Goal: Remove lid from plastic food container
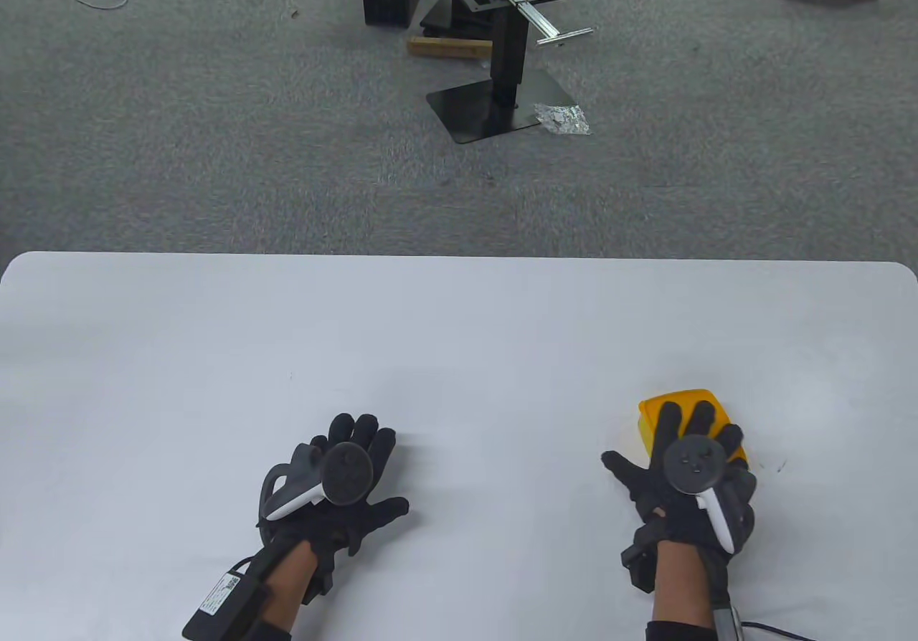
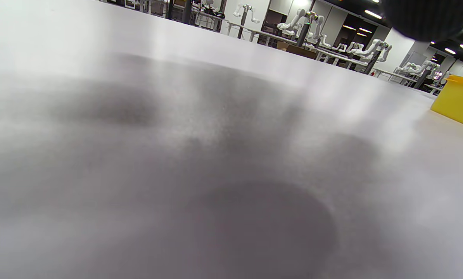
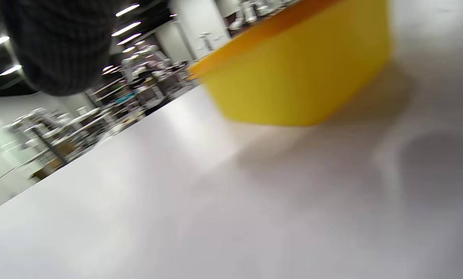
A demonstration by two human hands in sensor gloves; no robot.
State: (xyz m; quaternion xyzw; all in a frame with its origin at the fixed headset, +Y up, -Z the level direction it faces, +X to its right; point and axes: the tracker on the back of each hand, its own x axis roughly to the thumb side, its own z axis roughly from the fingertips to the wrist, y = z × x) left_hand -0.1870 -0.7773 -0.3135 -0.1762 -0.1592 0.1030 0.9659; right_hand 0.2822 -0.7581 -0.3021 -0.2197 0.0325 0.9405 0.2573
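A yellow plastic food container (image 1: 681,401) stands on the white table (image 1: 459,325) at the front right. Its lid shows as an orange-yellow rim (image 3: 262,35) on top of the yellow body (image 3: 301,73) in the blurred right wrist view. My right hand (image 1: 649,440) lies over the container's near side, fingers spread on the lid and thumb out to the left, off the container. One gloved fingertip (image 3: 61,46) hangs in at the top left of that view. My left hand (image 1: 384,462) rests flat and empty on the table, well left of the container, which shows at the right edge of the left wrist view (image 2: 458,100).
The table's far edge runs across the middle of the table view. Beyond it is grey carpet with a black stand (image 1: 502,103), metal rails and cables. A dark blurred shape (image 2: 421,19) sits at the top right of the left wrist view.
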